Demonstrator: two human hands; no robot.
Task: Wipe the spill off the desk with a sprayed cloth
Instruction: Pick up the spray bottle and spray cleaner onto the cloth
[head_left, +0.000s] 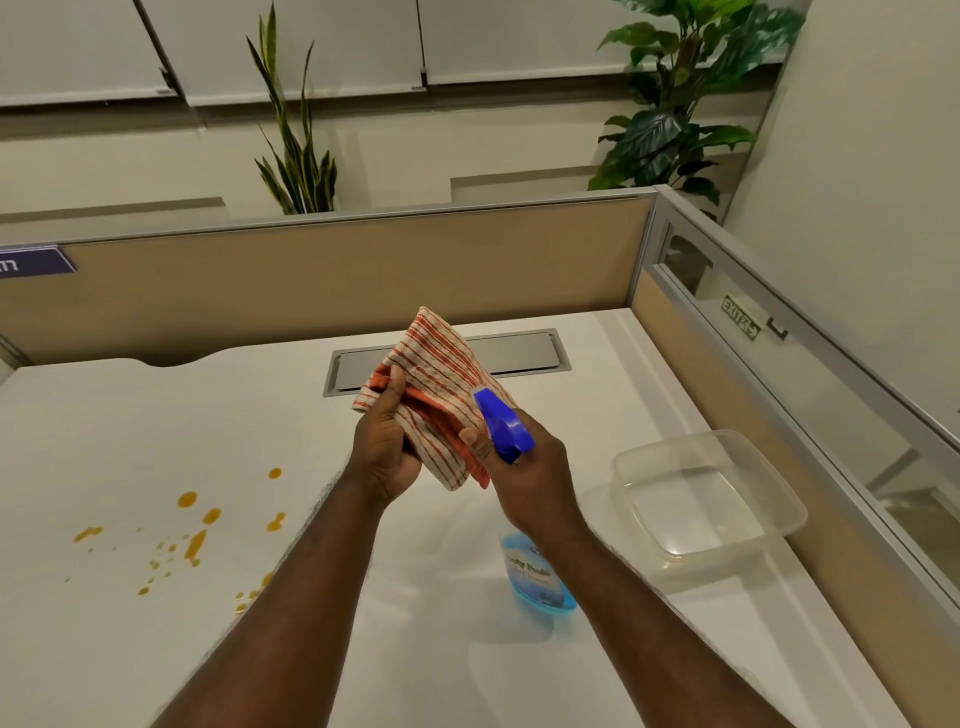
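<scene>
Risk: if the nozzle, just beside the cloth (441, 395), drifts off the fabric, mist would land on the worktop (130, 415) instead.
Left grip: left hand (384, 457) pinching the cloth's near edge.
Right grip: right hand (530, 467) wrapped round the spray bottle (537, 577).
Spill: orange drops (195, 543) left of both grips, untouched.
Containers: bottle holds blue liquid; clear tub (779, 499) right of the grips looks empty.

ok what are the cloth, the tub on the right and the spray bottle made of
Cloth: woven fabric, likely cotton; ribbed orange-and-cream stripes, soft folds.
Tub: clear, slightly frosted plastic; the desk shows through.
Spray bottle: see-through plastic holding blue liquid, with a glossy opaque blue trigger head.
</scene>
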